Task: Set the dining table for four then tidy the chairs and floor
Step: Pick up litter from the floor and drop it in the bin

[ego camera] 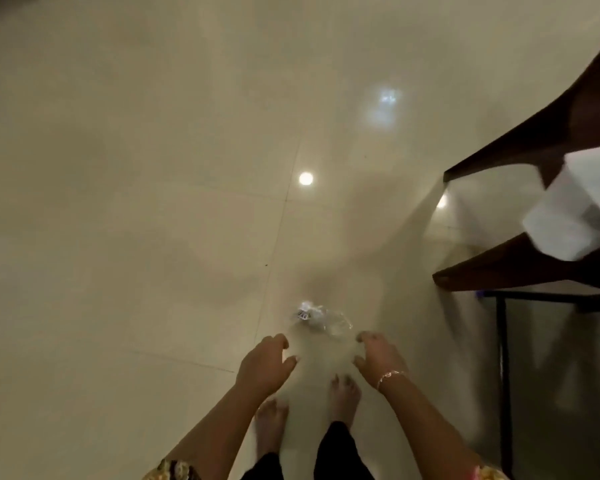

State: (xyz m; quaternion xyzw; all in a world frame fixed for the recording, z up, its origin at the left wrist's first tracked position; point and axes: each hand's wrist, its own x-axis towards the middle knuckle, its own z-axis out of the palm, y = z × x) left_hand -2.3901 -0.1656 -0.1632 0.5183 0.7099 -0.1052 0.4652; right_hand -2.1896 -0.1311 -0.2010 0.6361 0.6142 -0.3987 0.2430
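A crumpled clear plastic wrapper (pixel 321 317) lies on the glossy cream floor tiles (pixel 153 202), just ahead of my bare feet. My left hand (pixel 265 363) hangs above the floor a little left of and nearer than the wrapper, its fingers loosely curled and holding nothing. My right hand (pixel 380 356), with a bracelet at the wrist, hangs to the right of the wrapper, fingers also loosely curled and bare. Neither hand touches the wrapper. The frame is blurred by motion.
Dark wooden chair parts (pixel 534 140) reach in from the right edge, with a second dark rail (pixel 520 268) below. A white folded cloth or paper (pixel 575 209) lies blurred over them. A black metal frame (pixel 504 375) stands at the lower right. Ceiling lights reflect off the floor.
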